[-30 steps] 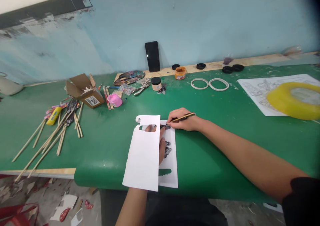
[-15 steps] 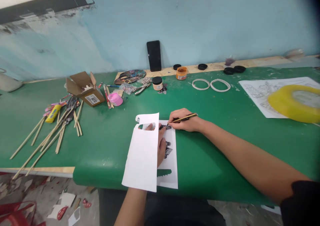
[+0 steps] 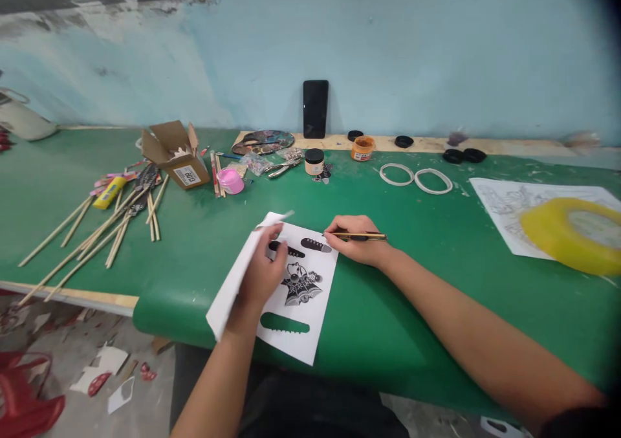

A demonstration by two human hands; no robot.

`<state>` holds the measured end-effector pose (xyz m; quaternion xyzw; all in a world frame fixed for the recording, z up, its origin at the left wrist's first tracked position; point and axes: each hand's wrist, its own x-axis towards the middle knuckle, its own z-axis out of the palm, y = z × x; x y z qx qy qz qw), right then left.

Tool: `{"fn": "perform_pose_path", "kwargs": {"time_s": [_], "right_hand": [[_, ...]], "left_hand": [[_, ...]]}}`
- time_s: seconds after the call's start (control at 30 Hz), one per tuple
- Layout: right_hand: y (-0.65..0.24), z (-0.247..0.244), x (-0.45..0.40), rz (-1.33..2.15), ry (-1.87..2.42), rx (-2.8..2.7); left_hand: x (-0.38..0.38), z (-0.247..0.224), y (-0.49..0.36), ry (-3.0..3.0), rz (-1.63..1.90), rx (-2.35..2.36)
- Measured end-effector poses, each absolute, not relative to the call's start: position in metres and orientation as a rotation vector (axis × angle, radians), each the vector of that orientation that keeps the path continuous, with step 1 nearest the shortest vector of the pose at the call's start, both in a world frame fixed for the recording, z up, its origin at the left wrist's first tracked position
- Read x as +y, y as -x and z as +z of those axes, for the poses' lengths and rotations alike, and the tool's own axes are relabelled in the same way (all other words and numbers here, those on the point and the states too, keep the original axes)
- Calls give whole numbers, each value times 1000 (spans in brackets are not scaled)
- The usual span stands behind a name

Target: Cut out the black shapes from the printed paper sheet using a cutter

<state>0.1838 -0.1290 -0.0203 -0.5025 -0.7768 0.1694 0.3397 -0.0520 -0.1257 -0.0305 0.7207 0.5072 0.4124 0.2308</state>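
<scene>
In the head camera's view, a person works over a black-and-white printed sheet (image 3: pixel 315 315) lying on a green tabletop (image 3: pixel 388 328), near its front edge. The left hand (image 3: pixel 264 266) rests above the printed sheet's left part, its fingers bent and the thumb standing apart from the forefinger; whether they grip the plain white paper (image 3: pixel 228 289) rising tilted along the sheet's left side cannot be told. The right hand (image 3: pixel 356 240), at the sheet's upper right corner, has its fingers closed around a slim gold-and-black pen-like tool (image 3: pixel 363 236); whether its tip touches the paper is too small to tell. An ornate figure (image 3: pixel 301 288) is printed mid-sheet, and green shows through a toothed cut-out (image 3: pixel 284 323) below it. Beyond the sheet stand a black-lidded jar (image 3: pixel 314 162), an orange paint pot (image 3: pixel 363 148) and, against the wall, a smartphone (image 3: pixel 315 109). Left of the sheet are a pink pot (image 3: pixel 230 180), an opened cardboard box (image 3: pixel 187 174), a yellow tube (image 3: pixel 109 193) and wooden sticks (image 3: pixel 103 226). Two white rings (image 3: pixel 433 193) lie beyond it to the right; well to its right, a yellow tape roll (image 3: pixel 543 231) overlaps a line drawing (image 3: pixel 499 211).
</scene>
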Motion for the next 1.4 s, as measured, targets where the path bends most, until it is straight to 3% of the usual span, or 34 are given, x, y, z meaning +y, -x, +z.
{"fn": "perform_pose_path", "kwargs": {"time_s": [0.1, 0.3, 0.43, 0.5, 0.77, 1.4], "right_hand": [[-180, -20, -133, 418, 1302, -2013], [-166, -15, -145, 572, 1246, -2028], [-158, -12, -151, 766, 1261, -1989], [-157, -11, -151, 852, 1279, -1972], [-158, -12, -150, 965, 1231, -1991], [-157, -14, -144, 878, 1125, -2205]], "left_hand": [[-93, -24, 62, -1510, 1133, 1534], [-86, 13, 64, -1609, 968, 1675], [-143, 15, 49, -2270, 290, 1842], [-158, 3, 47, -2325, 192, 1800], [-112, -18, 71, -2610, 156, 1220], [-111, -22, 71, -2685, 188, 1181]]}}
